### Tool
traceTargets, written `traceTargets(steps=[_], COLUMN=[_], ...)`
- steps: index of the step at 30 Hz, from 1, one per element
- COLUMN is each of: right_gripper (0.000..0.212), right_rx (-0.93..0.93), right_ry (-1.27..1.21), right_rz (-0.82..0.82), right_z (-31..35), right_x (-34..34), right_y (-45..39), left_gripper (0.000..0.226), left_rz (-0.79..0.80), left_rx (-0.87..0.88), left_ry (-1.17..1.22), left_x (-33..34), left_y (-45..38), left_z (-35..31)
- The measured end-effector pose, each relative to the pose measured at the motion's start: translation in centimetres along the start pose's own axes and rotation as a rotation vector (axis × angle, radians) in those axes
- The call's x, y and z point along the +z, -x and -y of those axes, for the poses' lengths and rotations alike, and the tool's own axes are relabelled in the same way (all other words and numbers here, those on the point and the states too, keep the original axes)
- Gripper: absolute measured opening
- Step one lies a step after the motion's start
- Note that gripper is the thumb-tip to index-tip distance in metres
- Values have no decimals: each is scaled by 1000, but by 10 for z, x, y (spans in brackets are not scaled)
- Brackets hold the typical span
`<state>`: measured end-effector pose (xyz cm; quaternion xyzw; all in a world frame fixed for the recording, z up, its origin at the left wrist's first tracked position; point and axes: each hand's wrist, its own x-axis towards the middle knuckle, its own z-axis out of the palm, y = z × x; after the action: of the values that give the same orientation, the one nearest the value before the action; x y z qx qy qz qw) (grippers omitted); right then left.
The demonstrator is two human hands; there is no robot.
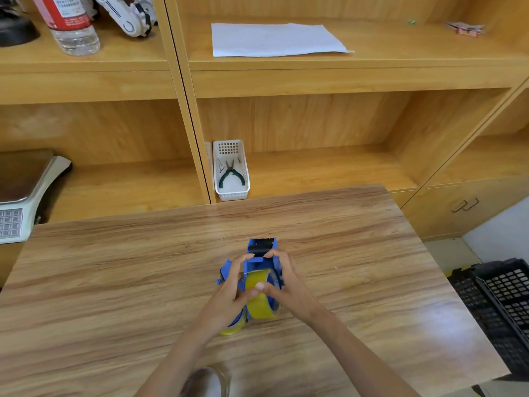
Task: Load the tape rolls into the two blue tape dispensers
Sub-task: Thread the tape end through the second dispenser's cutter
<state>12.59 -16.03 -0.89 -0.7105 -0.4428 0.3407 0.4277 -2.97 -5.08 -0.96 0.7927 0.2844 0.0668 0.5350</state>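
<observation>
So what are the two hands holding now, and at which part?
Both hands grip one blue plastic tape dispenser with a yellowish tape roll in it: the left hand on its left side, the right hand on its right side, thumb on the roll.

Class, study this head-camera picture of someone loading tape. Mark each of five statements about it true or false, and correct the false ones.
1. Both hands are on the blue plastic tape dispenser above the wooden table. True.
2. The roll of yellowish tape lies alone on the table. False: the left hand and the right hand hold it at the dispenser.
3. Green-handled pliers lie in a white plastic basket. True.
4. The white sheet of paper lies on the table. False: it lies on a shelf.
5. A black crate stands right of the table. True.
</observation>
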Motion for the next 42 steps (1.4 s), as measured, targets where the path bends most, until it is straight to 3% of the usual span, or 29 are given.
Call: traceTargets(steps=[8,16,23,27,32,42], right_gripper=[27,13,13,14,10,10], right_rx=[8,7,28,-57,-51,-29], right_ry=[-38,-4,133,309,654,707], right_rz=[23,-16,-113,-197,-97,-67], right_z=[-5,1,5,9,7,13], right_x=[-4,-6,1,5,3,0], right_y=[-4,-18,-25,-21,-25,-26], left_gripper=[61,63,65,63,58,62], left_rz=[-28,-66,-102,-138,-111,-95], left_rx=[21,-9,-42,-56,-24,-34], left_ry=[-43,-118,-145,-162,-136,-122], left_x=[1,4,4,5,2,1], left_y=[-4,-10,-12,-10,-9,-8], left_z=[-3,11,4,-1,-2,-4])
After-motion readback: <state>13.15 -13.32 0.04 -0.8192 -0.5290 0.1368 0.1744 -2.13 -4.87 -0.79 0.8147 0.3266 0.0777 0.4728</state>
